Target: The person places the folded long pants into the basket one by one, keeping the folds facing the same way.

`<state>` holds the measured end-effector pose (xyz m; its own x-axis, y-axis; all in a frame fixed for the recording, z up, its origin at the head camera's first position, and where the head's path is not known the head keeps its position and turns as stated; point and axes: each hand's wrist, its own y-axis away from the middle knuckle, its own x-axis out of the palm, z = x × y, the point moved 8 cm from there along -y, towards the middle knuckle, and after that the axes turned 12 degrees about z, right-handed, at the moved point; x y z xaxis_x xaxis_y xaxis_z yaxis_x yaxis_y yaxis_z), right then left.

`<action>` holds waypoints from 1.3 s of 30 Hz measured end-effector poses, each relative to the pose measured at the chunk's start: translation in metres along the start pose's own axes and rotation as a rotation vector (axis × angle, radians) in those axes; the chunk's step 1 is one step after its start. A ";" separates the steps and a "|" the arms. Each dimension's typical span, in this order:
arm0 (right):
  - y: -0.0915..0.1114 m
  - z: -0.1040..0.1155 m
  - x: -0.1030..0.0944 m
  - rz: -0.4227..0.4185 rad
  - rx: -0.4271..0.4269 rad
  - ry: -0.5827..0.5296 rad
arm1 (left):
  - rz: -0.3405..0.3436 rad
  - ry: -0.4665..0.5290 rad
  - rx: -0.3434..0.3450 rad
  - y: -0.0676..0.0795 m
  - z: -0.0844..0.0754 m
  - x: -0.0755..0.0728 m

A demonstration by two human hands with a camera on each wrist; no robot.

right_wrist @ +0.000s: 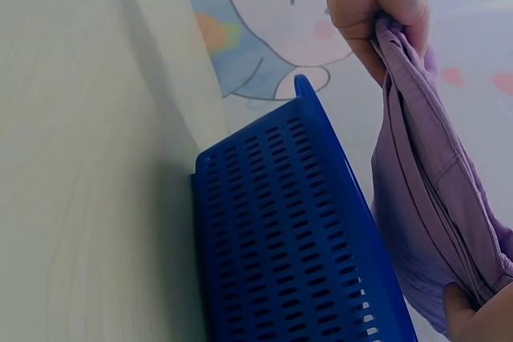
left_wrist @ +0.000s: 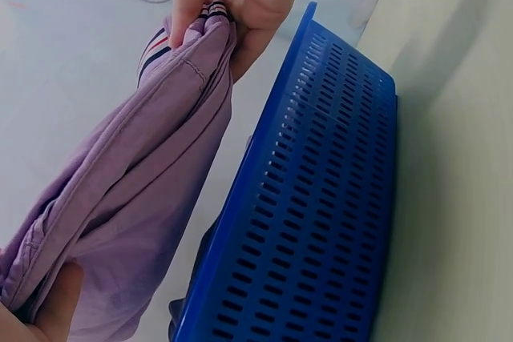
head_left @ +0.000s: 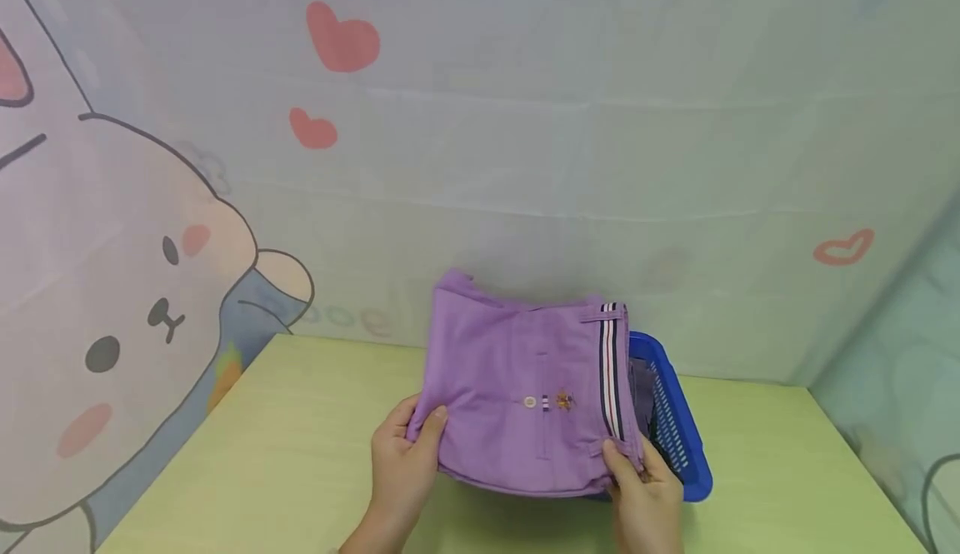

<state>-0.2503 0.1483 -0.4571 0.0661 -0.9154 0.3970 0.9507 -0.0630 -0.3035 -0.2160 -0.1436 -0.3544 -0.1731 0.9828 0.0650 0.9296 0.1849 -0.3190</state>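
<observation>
Purple trousers (head_left: 495,379), folded into a compact panel, hang raised between both hands in the head view. A striped waistband (head_left: 611,371) runs down their right side, near a small button and an embroidered patch. My left hand (head_left: 405,454) pinches the lower left corner, thumb on the front. The lower right corner at the waistband is gripped by my right hand (head_left: 647,496). Folded layers of the trousers (left_wrist: 136,158) show edge-on in the left wrist view. Behind and below them stands a blue basket (head_left: 686,446), partly hidden by the cloth.
Dark clothing (head_left: 642,391) lies inside the basket. The basket's slotted side wall (right_wrist: 264,230) faces me in the right wrist view. A pale green table (head_left: 315,421) lies underneath, and a printed cloth backdrop (head_left: 525,121) with hearts and a rabbit hangs behind it.
</observation>
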 end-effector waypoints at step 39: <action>0.016 0.060 0.023 -0.191 0.189 0.151 | 0.085 -0.070 -0.038 -0.007 0.022 0.021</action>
<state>-0.2152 0.1505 -0.4009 -0.1512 -0.9440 0.2934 0.9821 -0.1772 -0.0637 -0.2332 -0.1243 -0.3712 -0.1138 0.9931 -0.0276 0.9534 0.1013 -0.2842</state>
